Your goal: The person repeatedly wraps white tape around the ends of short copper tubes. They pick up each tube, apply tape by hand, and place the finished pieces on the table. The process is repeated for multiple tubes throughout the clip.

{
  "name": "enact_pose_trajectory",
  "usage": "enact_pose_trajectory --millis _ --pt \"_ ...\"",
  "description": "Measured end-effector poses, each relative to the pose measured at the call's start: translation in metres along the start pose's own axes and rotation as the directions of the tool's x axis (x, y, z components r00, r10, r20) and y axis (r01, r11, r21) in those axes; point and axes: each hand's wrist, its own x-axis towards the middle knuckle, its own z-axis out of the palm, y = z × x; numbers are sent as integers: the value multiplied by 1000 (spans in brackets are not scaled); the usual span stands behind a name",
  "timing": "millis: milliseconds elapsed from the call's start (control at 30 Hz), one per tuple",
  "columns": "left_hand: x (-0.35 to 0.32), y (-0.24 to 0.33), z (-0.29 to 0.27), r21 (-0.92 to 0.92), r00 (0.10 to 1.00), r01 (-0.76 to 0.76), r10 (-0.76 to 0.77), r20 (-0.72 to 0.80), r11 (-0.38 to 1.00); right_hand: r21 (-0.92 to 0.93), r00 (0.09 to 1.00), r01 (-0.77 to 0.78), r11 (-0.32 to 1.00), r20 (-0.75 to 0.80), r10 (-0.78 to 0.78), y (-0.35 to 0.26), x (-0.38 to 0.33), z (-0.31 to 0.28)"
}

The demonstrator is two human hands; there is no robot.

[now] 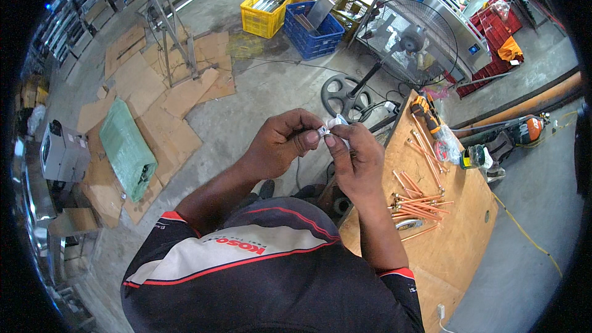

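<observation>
Both of my hands meet in front of my chest, to the left of the wooden workbench (456, 240). My left hand (285, 142) is closed, its thumb and fingertips pinching a small round metal fitting (324, 130) with a hole in its end. Against the same fitting, my right hand (359, 155) is closed around a small white roll (337, 121) that looks like thread seal tape. The fingers hide much of both pieces. Several thin copper tubes (419, 205) with metal ends lie in a loose pile on the bench, right of my right forearm.
An orange and black power drill (425, 113) and a green can (473, 156) are at the bench's far end. Beyond stands a pedestal fan (410, 40). Yellow (265, 21) and blue (313, 43) crates sit ahead; a green wrapped bundle (126, 148) lies on cardboard (176, 142) at left.
</observation>
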Motion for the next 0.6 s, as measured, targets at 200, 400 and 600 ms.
enact_pose_trajectory --millis 200,400,600 --pt "-1 2 1 156 998 -63 65 -6 986 87 998 -61 994 -14 63 -3 0 -3" --pt "0 6 2 292 993 -118 121 8 949 27 998 -51 998 -25 51 0 -3 -6" --pt "5 2 -7 -97 989 37 -22 146 995 -27 999 28 999 17 -28 -3 -3 -11"
